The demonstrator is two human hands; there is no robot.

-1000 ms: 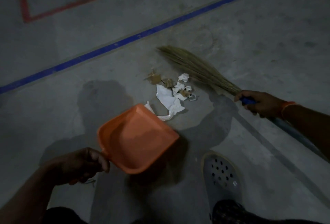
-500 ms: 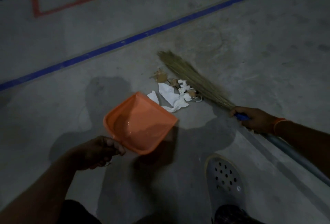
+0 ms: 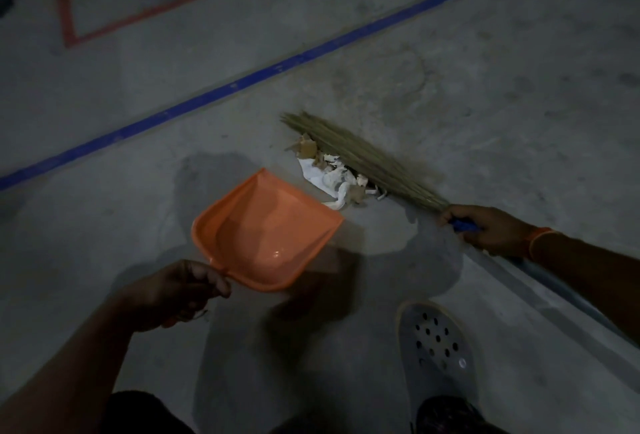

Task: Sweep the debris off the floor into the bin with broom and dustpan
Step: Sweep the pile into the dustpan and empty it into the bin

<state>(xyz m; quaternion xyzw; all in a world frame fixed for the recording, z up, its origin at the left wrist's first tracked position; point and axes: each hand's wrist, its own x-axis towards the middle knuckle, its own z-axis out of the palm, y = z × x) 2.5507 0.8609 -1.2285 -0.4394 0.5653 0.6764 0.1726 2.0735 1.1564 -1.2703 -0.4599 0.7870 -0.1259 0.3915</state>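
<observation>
We have the left hand (image 3: 173,295) wrapped tight on the handle of the orange dustpan (image 3: 266,229), pan mouth pointing up-right toward the debris (image 3: 332,174). Right hand (image 3: 485,229) closed round the broom (image 3: 360,156) at its blue collar, bristles fanned out up-left from that grip, flat on the floor (image 3: 485,87). Debris, white paper and brown scraps, sits pressed against the near side of the bristles, just off the pan's front lip, between the two hands. Grey perforated shoe (image 3: 436,343) bottom right. Blue line (image 3: 242,82) crosses the floor behind.
</observation>
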